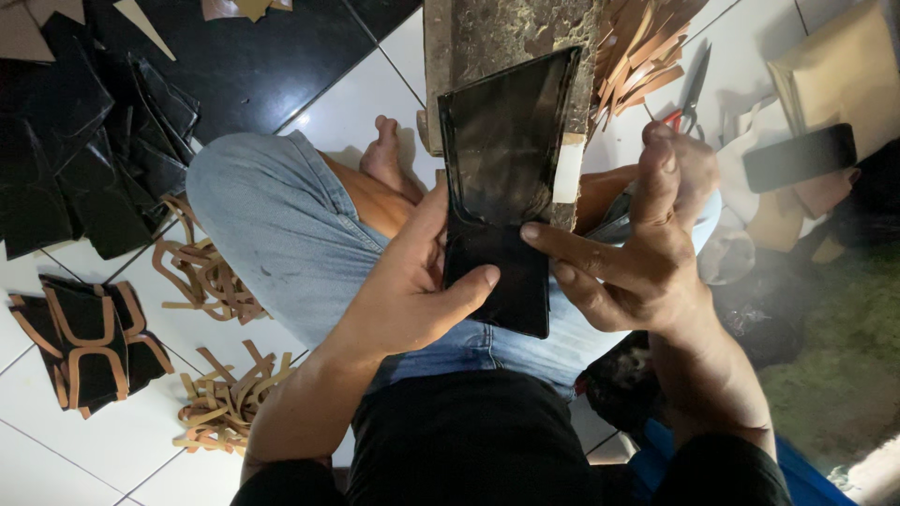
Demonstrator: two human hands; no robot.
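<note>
Two hands are clamped on a black leather wallet piece point(497, 187) against the stone block point(506, 33), left hand point(412, 290) gripping its lower edge, right hand point(637, 253) fingertips pressing beside it; trimming scraps point(220, 412) lie leftward, assembly apparently unfinished.

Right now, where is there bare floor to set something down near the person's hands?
Bare white tile lies lower left, between the tan strips and the frame's edge. Another patch sits between the knee and the stone block. The right side, around the scissors, is crowded.
</note>
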